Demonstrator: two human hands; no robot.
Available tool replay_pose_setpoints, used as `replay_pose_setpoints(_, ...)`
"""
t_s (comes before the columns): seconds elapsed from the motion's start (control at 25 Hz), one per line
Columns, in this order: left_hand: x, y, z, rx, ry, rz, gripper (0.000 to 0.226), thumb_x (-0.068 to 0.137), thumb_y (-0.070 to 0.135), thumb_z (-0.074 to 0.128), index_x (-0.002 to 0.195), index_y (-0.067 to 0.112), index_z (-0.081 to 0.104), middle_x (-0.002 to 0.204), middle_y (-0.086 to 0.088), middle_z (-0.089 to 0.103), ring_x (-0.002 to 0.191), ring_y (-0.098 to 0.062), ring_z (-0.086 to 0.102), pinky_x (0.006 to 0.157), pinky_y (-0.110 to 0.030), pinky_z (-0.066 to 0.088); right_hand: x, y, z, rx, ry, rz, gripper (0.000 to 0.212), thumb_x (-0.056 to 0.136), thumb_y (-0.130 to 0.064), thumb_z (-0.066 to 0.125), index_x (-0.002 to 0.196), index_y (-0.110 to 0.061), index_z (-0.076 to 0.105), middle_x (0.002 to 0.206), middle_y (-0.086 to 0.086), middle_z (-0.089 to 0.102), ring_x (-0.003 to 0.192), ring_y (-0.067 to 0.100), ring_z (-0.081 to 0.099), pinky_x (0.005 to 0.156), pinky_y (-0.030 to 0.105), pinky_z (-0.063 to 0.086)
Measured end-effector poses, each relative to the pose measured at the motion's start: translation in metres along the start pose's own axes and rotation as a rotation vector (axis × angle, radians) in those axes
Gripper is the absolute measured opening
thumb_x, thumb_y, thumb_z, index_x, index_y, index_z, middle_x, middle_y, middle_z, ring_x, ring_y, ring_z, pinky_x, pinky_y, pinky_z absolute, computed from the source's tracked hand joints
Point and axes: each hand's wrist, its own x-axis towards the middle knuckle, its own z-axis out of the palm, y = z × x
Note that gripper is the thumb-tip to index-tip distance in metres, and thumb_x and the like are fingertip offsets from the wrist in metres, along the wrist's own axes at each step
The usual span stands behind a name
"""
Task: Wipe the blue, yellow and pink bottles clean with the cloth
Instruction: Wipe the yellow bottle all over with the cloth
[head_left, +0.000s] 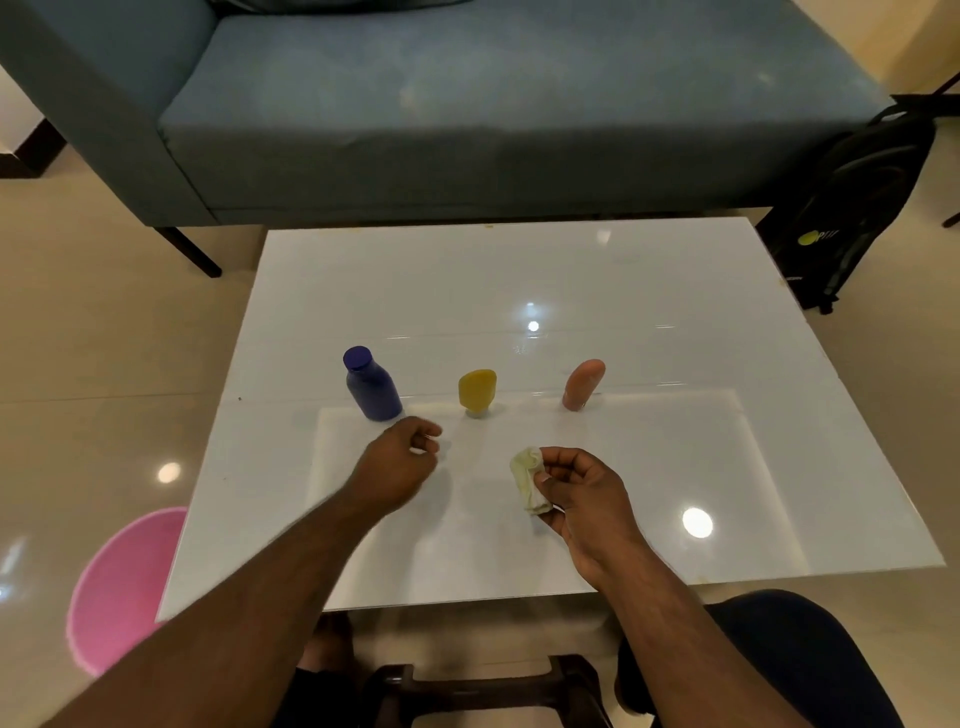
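- The right hand (576, 493) pinches a small crumpled pale cloth (530, 480) between thumb and fingertips, held above the white table (649, 291).
- The left hand (400, 462), fingers loosely curled and holding nothing, hovers just at five o'clock of the blue bottle (371, 387).
- The blue bottle stands upright, cap up, at eleven o'clock of the cloth.
- The yellow bottle (477, 391) stands cap down at twelve.
- The pink bottle (583, 385) stands at one o'clock; all three are apart in a row.
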Motion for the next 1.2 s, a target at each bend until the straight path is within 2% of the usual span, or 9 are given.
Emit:
replay_pose_setpoints(0.12,0.012,0.024,0.023,-0.101,0.066,-0.02,0.058,0.089,0.01,0.068,0.142,0.02,0.046,0.138,-0.001,0.056,0.118,-0.023,0.059,0.102,-0.037,0.05,0.001,-0.002,-0.001,0.0,0.009,-0.007,0.021,0.088,-0.003,0.062,0.099,-0.02,0.068,0.1,0.0,0.072,0.092,0.02,0.069,0.08,0.037,0.058)
replay_pose_setpoints(0.24,0.026,0.033,0.035,-0.132,0.11,-0.033,0.068,0.089,0.01,0.07,0.148,0.021,0.038,0.147,0.0,0.049,0.127,-0.025,0.052,0.107,-0.039,0.044,0.002,-0.002,-0.003,-0.015,0.013,-0.014,0.021,0.088,-0.004,0.063,0.098,-0.021,0.068,0.099,0.0,0.072,0.092,0.02,0.069,0.08,0.038,0.058)
replay_pose_setpoints(0.4,0.041,0.038,0.042,-0.2,0.141,0.02,0.057,0.089,0.013,0.07,0.141,0.023,0.046,0.138,0.002,0.057,0.117,-0.021,0.056,0.103,-0.036,0.046,0.002,-0.001,-0.008,-0.004,0.011,-0.027,0.02,0.088,-0.003,0.063,0.099,-0.019,0.069,0.098,0.001,0.072,0.092,0.021,0.069,0.08,0.039,0.058)
replay_pose_setpoints(0.56,0.046,0.045,0.046,-0.14,0.168,0.028,0.038,0.095,0.023,0.065,0.132,0.02,0.054,0.123,0.004,0.061,0.104,-0.017,0.056,0.091,-0.029,0.043,0.005,-0.001,-0.012,-0.014,0.027,-0.025,0.02,0.087,-0.004,0.064,0.099,-0.019,0.069,0.1,0.0,0.072,0.093,0.021,0.068,0.082,0.04,0.057)
replay_pose_setpoints(0.68,0.041,0.044,0.044,-0.163,0.13,0.022,0.037,0.092,0.029,0.067,0.127,0.023,0.055,0.119,0.007,0.063,0.107,-0.018,0.061,0.096,-0.035,0.049,0.005,-0.002,-0.012,-0.019,0.035,-0.018,0.02,0.087,-0.004,0.065,0.099,-0.019,0.069,0.1,0.001,0.071,0.093,0.021,0.068,0.081,0.04,0.058)
replay_pose_setpoints(0.8,0.026,0.04,0.042,-0.294,0.058,-0.006,0.033,0.091,0.029,0.067,0.121,0.025,0.056,0.119,0.006,0.067,0.107,-0.017,0.064,0.097,-0.044,0.054,0.0,-0.007,-0.013,0.013,0.035,-0.022,0.02,0.087,-0.002,0.064,0.099,-0.017,0.069,0.099,0.002,0.072,0.091,0.022,0.069,0.08,0.04,0.058)
replay_pose_setpoints(0.92,0.002,0.042,0.039,-0.472,-0.08,-0.083,0.044,0.095,0.026,0.063,0.136,0.017,0.05,0.129,-0.006,0.064,0.11,-0.024,0.066,0.095,-0.046,0.057,-0.009,-0.012,-0.012,0.05,0.043,-0.027,0.021,0.087,0.0,0.062,0.098,-0.016,0.069,0.096,0.003,0.072,0.089,0.022,0.069,0.076,0.037,0.059)
replay_pose_setpoints(1.0,-0.021,0.049,0.037,-0.571,-0.137,-0.113,0.039,0.097,0.024,0.06,0.134,0.017,0.049,0.131,-0.012,0.06,0.109,-0.03,0.067,0.093,-0.049,0.057,-0.019,-0.015,-0.01,0.061,0.043,-0.029,0.022,0.088,0.001,0.062,0.099,-0.016,0.069,0.098,0.004,0.072,0.09,0.022,0.069,0.076,0.037,0.058)
replay_pose_setpoints(1.2,-0.096,0.055,0.033,-0.769,-0.214,-0.074,0.024,0.1,0.022,0.054,0.123,0.015,0.052,0.123,-0.014,0.063,0.1,-0.035,0.072,0.082,-0.043,0.059,-0.056,-0.027,-0.01,0.115,0.009,-0.132,0.023,0.087,0.0,0.062,0.105,-0.015,0.068,0.102,0.005,0.072,0.093,0.021,0.069,0.078,0.037,0.058)
